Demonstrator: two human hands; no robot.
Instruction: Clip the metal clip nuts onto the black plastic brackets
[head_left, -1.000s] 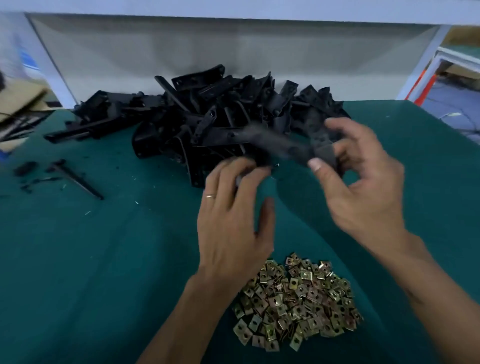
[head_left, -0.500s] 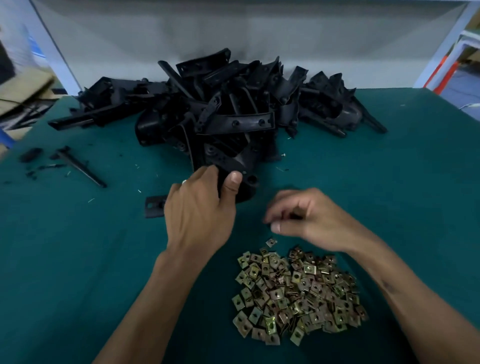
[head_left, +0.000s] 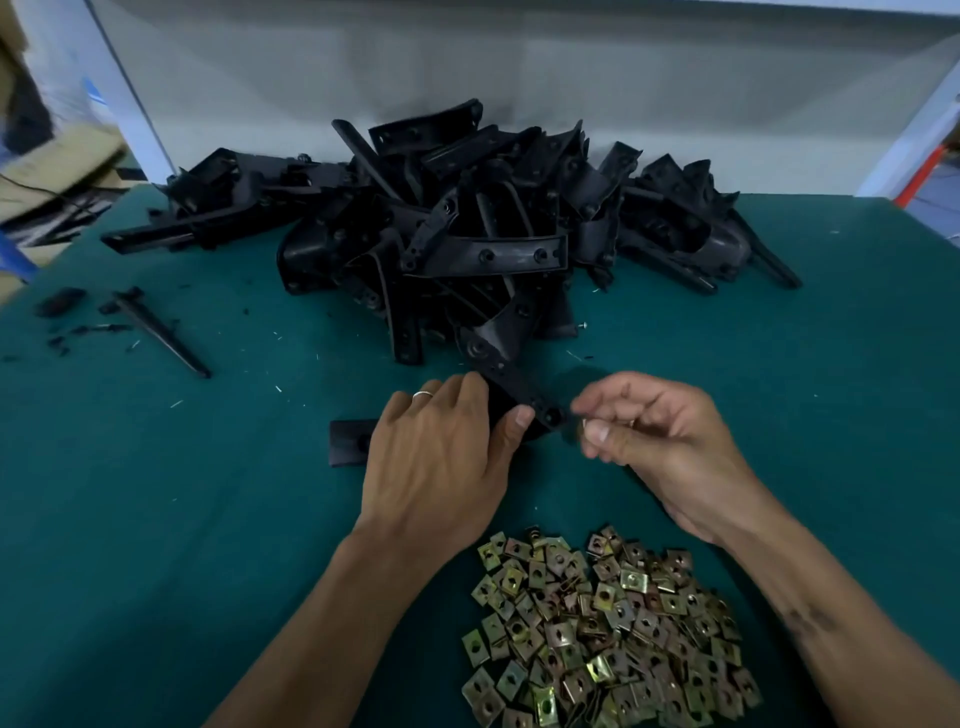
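Note:
My left hand (head_left: 436, 462) grips a black plastic bracket (head_left: 519, 387) on the green table, thumb on its strip; one end (head_left: 347, 441) sticks out left of the hand. My right hand (head_left: 660, 436) pinches something small at the bracket's right end. A glint of metal shows between its fingers, probably a clip nut, mostly hidden. A heap of yellow-gold metal clip nuts (head_left: 597, 629) lies near the front edge, below both hands. A big pile of black brackets (head_left: 467, 228) fills the back of the table.
A thin black plastic piece (head_left: 161, 332) and small black scraps (head_left: 60, 301) lie at the left of the green table (head_left: 156, 519). A pale wall panel (head_left: 467, 78) stands behind the pile. Cardboard boxes (head_left: 47, 171) sit off the table's left.
My right hand has come up from the clip nut heap to the bracket's right end. My left hand has shifted slightly and still holds the bracket down.

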